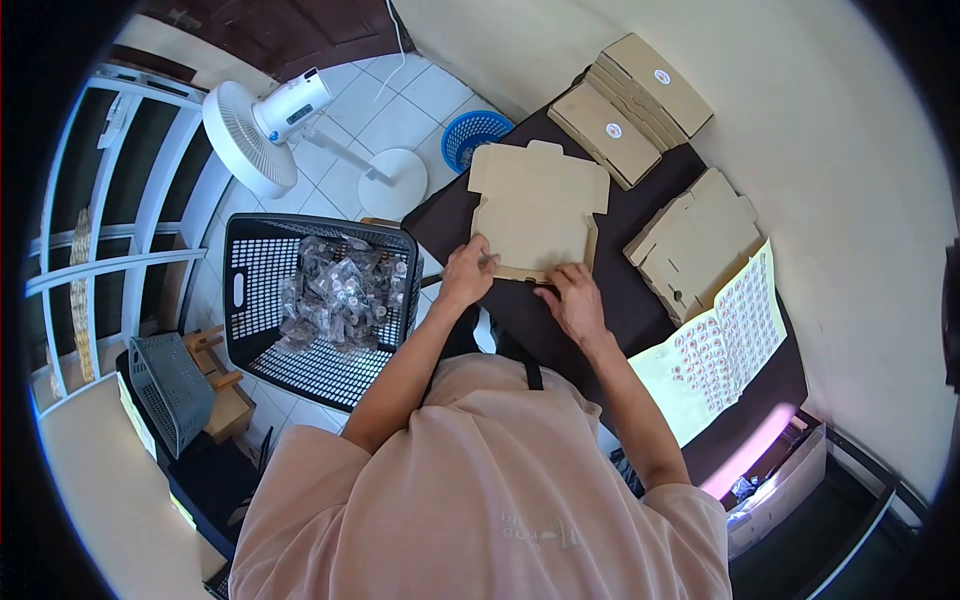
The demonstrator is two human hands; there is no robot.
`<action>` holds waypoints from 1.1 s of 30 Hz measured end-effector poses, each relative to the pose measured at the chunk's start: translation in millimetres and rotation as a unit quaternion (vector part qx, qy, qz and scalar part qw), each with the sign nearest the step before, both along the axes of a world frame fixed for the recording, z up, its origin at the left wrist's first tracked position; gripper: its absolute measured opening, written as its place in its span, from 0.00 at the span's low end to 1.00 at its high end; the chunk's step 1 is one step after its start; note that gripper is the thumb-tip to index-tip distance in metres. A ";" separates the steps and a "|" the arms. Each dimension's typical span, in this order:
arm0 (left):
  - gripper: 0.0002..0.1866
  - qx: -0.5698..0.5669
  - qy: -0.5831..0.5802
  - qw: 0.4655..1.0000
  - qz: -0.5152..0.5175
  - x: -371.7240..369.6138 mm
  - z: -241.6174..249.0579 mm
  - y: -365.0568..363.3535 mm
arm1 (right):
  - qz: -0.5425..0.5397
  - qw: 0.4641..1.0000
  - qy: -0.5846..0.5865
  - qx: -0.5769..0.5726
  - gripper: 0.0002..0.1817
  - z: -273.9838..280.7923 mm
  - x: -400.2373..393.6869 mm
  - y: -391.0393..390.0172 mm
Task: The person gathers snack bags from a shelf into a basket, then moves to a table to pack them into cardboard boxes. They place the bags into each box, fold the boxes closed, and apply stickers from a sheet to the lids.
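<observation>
A partly folded cardboard box (540, 205) lies on the dark table in front of me, its lid panel and tabs spread out flat toward the far side. At its near left corner, my left hand (470, 272) has its fingers closed on the cardboard edge. My right hand (573, 300) is at the near right part of the box, with bent fingers pinching the low front wall. Both palms face down, and the thumbs are partly hidden.
Closed boxes with round stickers (620, 140) are stacked at the table's far end. To the right lie flat cardboard blanks (700, 240) and sticker sheets (725, 335). A black basket (300, 375) of small plastic-wrapped items stands left, near a white fan (250, 140) and a blue basket (455, 130).
</observation>
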State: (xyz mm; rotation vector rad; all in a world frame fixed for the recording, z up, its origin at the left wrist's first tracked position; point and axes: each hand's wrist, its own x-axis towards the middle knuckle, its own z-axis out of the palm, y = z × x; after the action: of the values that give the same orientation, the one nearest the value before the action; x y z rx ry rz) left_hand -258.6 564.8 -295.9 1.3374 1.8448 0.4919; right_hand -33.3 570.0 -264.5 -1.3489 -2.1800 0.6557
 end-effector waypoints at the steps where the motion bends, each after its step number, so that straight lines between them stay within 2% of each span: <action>1: 0.16 0.013 -0.015 1.000 0.004 0.9 1.9 0.6 | 0.032 0.999 0.008 -0.035 0.06 -6.9 1.9 -3.6; 2: 0.16 0.013 -0.016 1.000 0.005 1.0 4.3 0.0 | 0.032 0.999 0.007 -0.036 0.06 -14.5 3.5 -5.0; 4: 0.15 0.022 -0.039 0.996 -0.080 -1.3 16.2 -1.3 | 0.018 0.998 -0.020 -0.052 0.05 -20.3 3.3 -1.7; 5: 0.15 0.022 -0.039 0.996 -0.079 -3.7 14.6 -3.8 | 0.020 0.998 -0.019 -0.053 0.05 -23.0 3.7 -0.9; 7: 0.15 0.041 0.006 0.991 -0.128 -7.0 11.5 -6.5 | 0.026 0.996 -0.062 -0.055 0.04 -16.5 0.9 6.7; 8: 0.15 0.041 0.007 0.991 -0.125 -6.6 8.9 -6.1 | 0.029 0.996 -0.062 -0.055 0.04 -18.4 1.2 12.9; 10: 0.13 -0.027 0.011 0.997 -0.068 -1.6 8.0 -1.6 | 0.080 0.986 -0.047 -0.139 0.03 -20.1 3.0 23.8; 14: 0.17 -0.035 0.024 0.995 -0.089 1.6 12.6 1.2 | 0.088 0.984 -0.080 -0.135 0.05 -9.2 -2.7 26.3; 16: 0.22 -0.019 0.011 0.999 -0.028 10.6 33.4 -4.5 | 0.099 0.983 -0.115 -0.100 0.08 -3.9 -3.2 30.7; 17: 0.28 0.014 0.054 0.997 -0.056 9.6 30.3 -8.6 | 0.106 0.983 -0.117 -0.096 0.08 -0.4 -2.2 36.5; 19: 0.28 0.017 0.046 0.999 -0.014 8.2 52.2 -5.5 | 0.009 0.980 0.055 -0.191 0.10 8.5 3.5 48.6; 21: 0.28 0.018 0.036 0.999 0.026 7.3 53.3 -0.8 | -0.178 0.965 0.111 -0.158 0.10 2.4 15.8 63.9; 22: 0.25 0.077 0.005 0.992 0.095 4.2 42.0 6.2 | -0.249 0.957 0.049 -0.143 0.09 19.2 17.7 73.6; 23: 0.23 0.135 -0.024 0.977 0.163 1.0 31.4 12.7 | -0.289 0.946 0.067 -0.133 0.14 -18.1 34.8 82.2; 24: 0.23 0.138 -0.026 0.976 0.165 -2.1 21.4 20.1 | -0.287 0.947 0.066 -0.130 0.14 -36.2 36.7 86.4; 26: 0.18 0.130 -0.009 0.989 0.071 -4.8 7.3 36.0 | -0.305 0.947 -0.059 -0.084 0.15 -64.6 41.0 93.5; 28: 0.16 0.096 -0.009 0.994 0.047 -4.1 8.4 45.6 | -0.296 0.949 -0.045 -0.094 0.18 -70.7 35.5 98.0; 29: 0.15 0.102 -0.007 0.994 0.049 -5.1 9.2 48.3 | -0.331 0.924 0.039 -0.187 0.18 -73.4 33.4 97.6; 31: 0.14 0.111 -0.004 0.993 0.052 -8.3 7.3 50.3 | -0.355 0.836 0.233 -0.349 0.21 -57.9 27.0 101.3; 33: 0.13 0.129 -0.024 0.991 0.035 -10.5 7.0 47.7 | -0.326 0.832 0.252 -0.372 0.20 -48.0 27.3 101.5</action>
State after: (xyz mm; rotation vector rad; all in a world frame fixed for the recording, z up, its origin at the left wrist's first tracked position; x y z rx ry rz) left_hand -269.0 612.6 -288.9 1.4180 1.8388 0.8154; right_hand -6.0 671.6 -312.6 -1.8635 -0.9353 1.4373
